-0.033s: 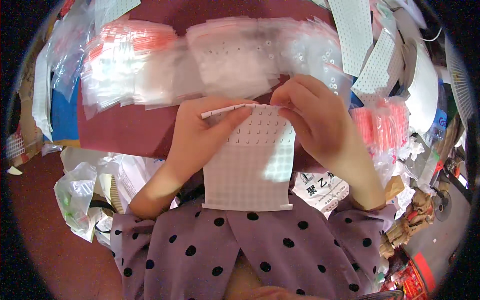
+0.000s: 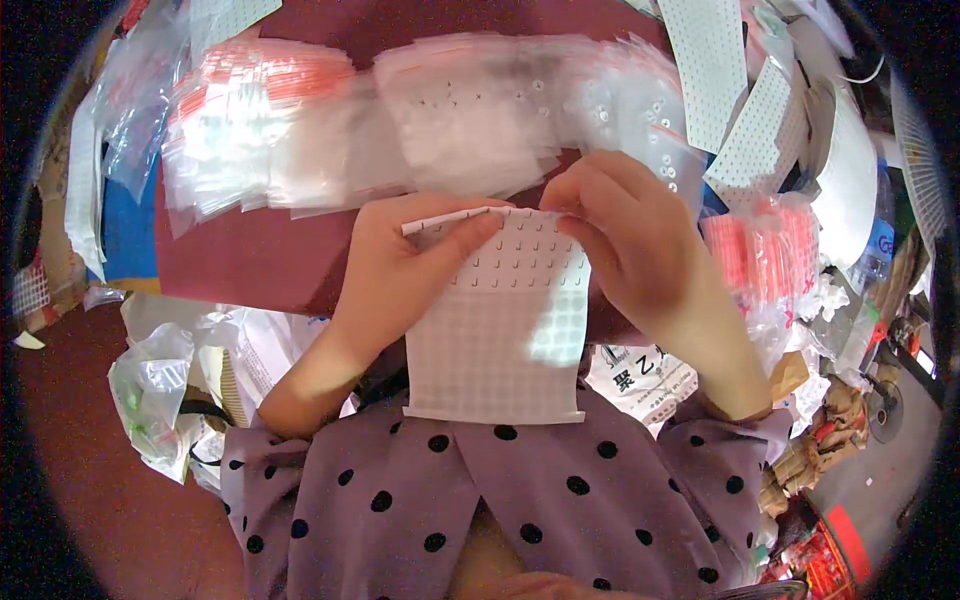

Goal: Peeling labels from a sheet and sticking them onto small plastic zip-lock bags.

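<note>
A white sheet (image 2: 495,350) hangs upright in front of my lap, with rows of small dark hook-shaped pieces across its upper part. My left hand (image 2: 405,255) pinches its top edge between thumb and fingers, where the edge is folded over into a narrow strip. At the top right corner of the sheet, the thumb and bent fingers of my right hand (image 2: 625,230) are closed together. Whether those fingertips grip the sheet's edge or one of the tiny pieces is too small to make out.
Clear plastic zip bags with red strips (image 2: 265,130) lie in overlapping rows on the dark red table (image 2: 250,260); some (image 2: 640,110) hold small round pieces. White dotted sheets (image 2: 705,75) and red-striped bag bundles (image 2: 760,245) are at the right. Crumpled plastic bags (image 2: 150,390) are at lower left.
</note>
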{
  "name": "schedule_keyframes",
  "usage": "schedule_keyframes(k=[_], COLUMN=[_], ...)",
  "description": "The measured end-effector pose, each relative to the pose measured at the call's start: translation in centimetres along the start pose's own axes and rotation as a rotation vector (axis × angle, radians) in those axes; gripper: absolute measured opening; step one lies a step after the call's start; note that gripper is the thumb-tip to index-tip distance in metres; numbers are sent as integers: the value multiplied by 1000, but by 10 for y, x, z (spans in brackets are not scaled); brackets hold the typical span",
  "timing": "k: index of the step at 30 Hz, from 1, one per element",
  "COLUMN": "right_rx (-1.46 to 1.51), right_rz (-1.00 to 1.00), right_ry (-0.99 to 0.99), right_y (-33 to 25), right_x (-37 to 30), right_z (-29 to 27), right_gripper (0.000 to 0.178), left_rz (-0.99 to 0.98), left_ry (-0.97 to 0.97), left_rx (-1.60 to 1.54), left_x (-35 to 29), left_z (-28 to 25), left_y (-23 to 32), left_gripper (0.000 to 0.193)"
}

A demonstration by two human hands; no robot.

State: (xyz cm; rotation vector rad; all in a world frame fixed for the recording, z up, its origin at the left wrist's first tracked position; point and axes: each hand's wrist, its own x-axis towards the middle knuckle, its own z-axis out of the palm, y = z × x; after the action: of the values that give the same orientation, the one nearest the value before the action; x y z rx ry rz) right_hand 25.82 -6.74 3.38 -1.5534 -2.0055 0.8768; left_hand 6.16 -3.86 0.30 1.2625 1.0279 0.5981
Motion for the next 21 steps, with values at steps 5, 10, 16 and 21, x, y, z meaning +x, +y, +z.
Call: schedule_keyframes(k=[5, 10, 16, 21], right_rx=[-323, -493, 96, -308], right_rz=[-248, -519, -270, -119], right_ry=[90, 177, -112, 267], right_y=[-6, 4, 9, 65], right_x=[-5, -18, -10, 59], right_z=[11, 29, -1, -17], right_gripper=[23, 36, 20, 34], left_rz=[-162, -219, -44, 552], left_ry=[39, 49, 128, -181], left_rx=[-143, -288, 20, 699], left_x=[-1, -3, -1, 21], left_z=[-5, -11, -18, 12], left_y=[0, -5, -12, -20], left_gripper=[15, 16, 17, 32])
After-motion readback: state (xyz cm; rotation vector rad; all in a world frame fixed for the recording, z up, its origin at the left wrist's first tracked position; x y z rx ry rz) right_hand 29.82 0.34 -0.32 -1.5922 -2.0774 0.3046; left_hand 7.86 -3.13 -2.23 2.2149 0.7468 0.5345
